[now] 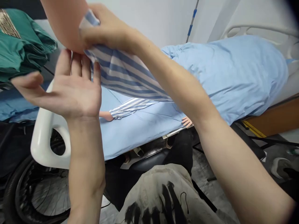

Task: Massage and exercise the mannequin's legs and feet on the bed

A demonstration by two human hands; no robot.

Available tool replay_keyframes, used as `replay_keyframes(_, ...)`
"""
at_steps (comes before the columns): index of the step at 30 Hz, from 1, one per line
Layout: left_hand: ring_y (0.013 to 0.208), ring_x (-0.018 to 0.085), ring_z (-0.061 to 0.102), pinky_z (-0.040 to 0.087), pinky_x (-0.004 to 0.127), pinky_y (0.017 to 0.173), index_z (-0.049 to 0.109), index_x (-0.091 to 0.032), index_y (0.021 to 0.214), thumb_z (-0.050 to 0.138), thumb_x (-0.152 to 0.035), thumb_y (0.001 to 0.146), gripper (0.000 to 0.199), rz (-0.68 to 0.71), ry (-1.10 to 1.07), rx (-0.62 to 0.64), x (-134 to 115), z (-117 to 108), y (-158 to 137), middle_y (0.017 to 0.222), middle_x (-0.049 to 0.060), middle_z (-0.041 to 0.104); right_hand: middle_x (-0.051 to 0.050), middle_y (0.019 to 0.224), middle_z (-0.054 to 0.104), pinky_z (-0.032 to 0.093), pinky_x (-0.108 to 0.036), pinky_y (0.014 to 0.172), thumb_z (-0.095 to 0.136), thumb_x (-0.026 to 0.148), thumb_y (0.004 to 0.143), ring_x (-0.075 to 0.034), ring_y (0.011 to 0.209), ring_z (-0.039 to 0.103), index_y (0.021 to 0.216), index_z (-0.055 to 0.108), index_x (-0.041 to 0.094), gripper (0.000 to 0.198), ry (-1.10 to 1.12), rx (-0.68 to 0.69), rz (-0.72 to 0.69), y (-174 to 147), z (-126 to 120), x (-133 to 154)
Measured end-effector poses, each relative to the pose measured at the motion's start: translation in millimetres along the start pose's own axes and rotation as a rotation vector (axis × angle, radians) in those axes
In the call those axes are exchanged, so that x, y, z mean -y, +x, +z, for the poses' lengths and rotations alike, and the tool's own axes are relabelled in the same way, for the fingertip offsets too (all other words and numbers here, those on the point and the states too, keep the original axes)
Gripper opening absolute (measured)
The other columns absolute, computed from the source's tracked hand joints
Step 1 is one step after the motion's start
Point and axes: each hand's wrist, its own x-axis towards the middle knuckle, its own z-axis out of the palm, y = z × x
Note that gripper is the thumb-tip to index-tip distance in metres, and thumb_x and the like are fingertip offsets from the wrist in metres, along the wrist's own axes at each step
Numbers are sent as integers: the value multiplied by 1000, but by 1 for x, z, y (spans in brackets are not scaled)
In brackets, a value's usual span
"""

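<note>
While the right hand grips the blue-and-white striped cloth trouser leg, the smooth pink mannequin foreleg above the spread, palm-up left hand could drop if the fabric slips.

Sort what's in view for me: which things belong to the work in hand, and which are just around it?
In hand:
- raised leg
- striped trouser leg, gripped by the right hand
- left hand, palm up, fingertips at the raised leg

Just around:
- green fabric
- spoked wheel
- pole with blue fittings
</note>
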Motion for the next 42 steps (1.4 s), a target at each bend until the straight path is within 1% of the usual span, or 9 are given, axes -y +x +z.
replay_keyframes(3, 145, 14, 38, 29, 29, 118, 33, -6, 137, -36, -52, 73, 105, -5, 5, 21, -1, 1, 2, 141, 13, 35, 9, 77, 44, 41, -9, 79, 23, 27, 63, -18, 110, 57, 119, 58, -16, 79, -56, 13, 13, 2, -2, 3)
replay_keyframes(6, 139, 15, 44, 29, 29, 119, 38, -5, 137, -10, -49, 80, 87, 15, -53, -30, 3, -18, -14, 138, 11, 40, 10, 81, 50, 43, -15, 89, 33, 28, 67, -23, 116, 55, 118, 61, -11, 69, -107, 27, 48, 1, 27, 3)
replay_keyframes(9, 124, 16, 53, 35, 30, 117, 43, -5, 133, 26, -39, 74, 70, 50, -85, -223, 10, -50, -41, 127, 11, 48, 8, 93, 61, 46, -21, 94, 52, 33, 72, -23, 115, 60, 121, 61, 0, 60, -130, 93, 83, -6, 80, -7)
replay_keyframes(12, 119, 18, 54, 42, 33, 111, 49, -9, 120, 45, -34, 69, 57, 70, -116, -464, 21, -91, -73, 119, 13, 54, 1, 101, 67, 52, -34, 92, 63, 43, 75, -22, 101, 67, 124, 57, 10, 59, -214, 195, 147, -20, 146, -27)
replay_keyframes(18, 98, 18, 60, 47, 38, 101, 52, -15, 103, 51, -31, 66, 40, -112, -201, -939, 54, -183, -145, 97, 8, 60, -8, 104, 70, 52, -32, 80, 67, 46, 76, -27, 95, 67, 134, 47, 16, 68, -287, 469, 261, -68, 264, -66)
replay_keyframes(25, 76, 16, 60, 50, 34, 85, 49, -19, 76, 50, -26, 65, 13, -310, -167, -1255, 121, -249, -213, 75, 3, 56, -16, 109, 69, 51, -34, 75, 65, 54, 79, -30, 92, 68, 130, 51, 13, 67, -339, 783, 404, -124, 348, -107)
replay_keyframes(30, 97, 21, 63, 49, 36, 91, 55, -24, 74, 55, -24, 64, 10, -258, -102, -1202, 160, -264, -242, 89, 5, 63, -16, 112, 67, 50, -36, 78, 69, 59, 75, -33, 98, 67, 126, 54, 17, 67, -402, 768, 413, -143, 384, -130)
replay_keyframes(36, 137, 27, 46, 42, 43, 108, 65, -30, 93, 55, -28, 72, 23, -211, -64, -1100, 175, -273, -261, 129, 7, 61, -13, 107, 67, 52, -35, 75, 66, 55, 77, -29, 91, 68, 121, 53, 17, 60, -469, 754, 399, -146, 397, -138)
replay_keyframes(42, 138, 29, 44, 39, 44, 109, 64, -29, 102, 62, -24, 71, 31, -206, -128, -1078, 177, -274, -261, 129, 8, 60, -12, 104, 67, 54, -36, 74, 67, 56, 75, -29, 89, 68, 120, 54, 17, 61, -463, 750, 414, -145, 396, -135)
